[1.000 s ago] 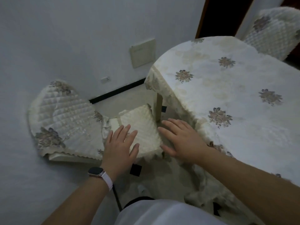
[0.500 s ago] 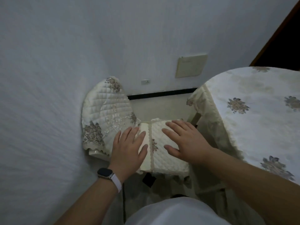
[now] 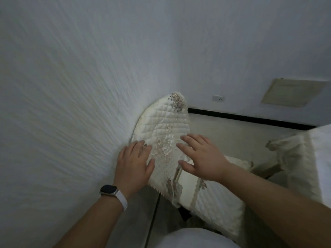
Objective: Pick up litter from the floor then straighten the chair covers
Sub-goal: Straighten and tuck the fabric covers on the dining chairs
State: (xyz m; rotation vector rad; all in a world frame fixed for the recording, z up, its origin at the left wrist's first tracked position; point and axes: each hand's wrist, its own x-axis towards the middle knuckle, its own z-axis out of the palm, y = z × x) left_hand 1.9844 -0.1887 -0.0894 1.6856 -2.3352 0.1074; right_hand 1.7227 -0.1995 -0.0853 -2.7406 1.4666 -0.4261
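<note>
Chair cover [image 3: 161, 126] — quilted cream with flower embroidery — sits draped over a chair back against the textured wall [image 3: 62, 104] on the left, its scalloped lower edge hanging over the seat cover [image 3: 220, 203], which lies nearer and to the right. Both hands lie flat on it, fingers straight and grasping nothing. The left hand [image 3: 133, 163], a watch [image 3: 108, 190] on its wrist, presses the left edge beside the wall, while the right hand [image 3: 200, 158] spreads over the embroidered middle. No litter shows on the visible floor [image 3: 232, 133], so the work appears to be in its second step, smoothing the covers. The next move likely calls for both palms to sweep outward and down, then a tug at the hem to square it — gently, since the quilting looks apt to bunch. A tablecloth [image 3: 295, 158] hangs at far right
</note>
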